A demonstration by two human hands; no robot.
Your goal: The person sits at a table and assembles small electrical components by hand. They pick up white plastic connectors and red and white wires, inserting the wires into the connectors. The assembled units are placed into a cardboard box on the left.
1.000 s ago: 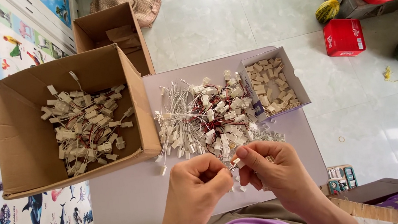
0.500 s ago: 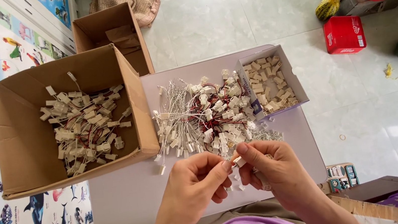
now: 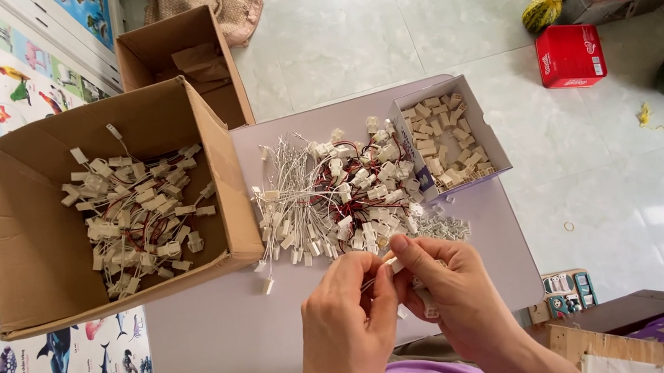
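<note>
Near the front edge of the pale surface [image 3: 226,351], both hands are bunched together over one little wired connector [image 3: 392,264]. The left hand [image 3: 345,328] has its fingers pinched shut on the thin wire end, and the right hand [image 3: 446,290] has its fingers closed round the small white plug, so the piece sits right between the two, just short of the big pile of wired connectors [image 3: 333,195] mid-surface.

If you ask me, this kind of fiddly joining goes best with the grip close to the tip, wire lined up straight, and a gentle push rather than force.

Loose white housings fill the small tray [image 3: 448,134] at the far right corner; a cardboard box [image 3: 111,205] with more wired pieces sits over the left edge.

Honestly can't see the actual joint, the fingertips cover it. Forearms are cut off at the bottom.
</note>
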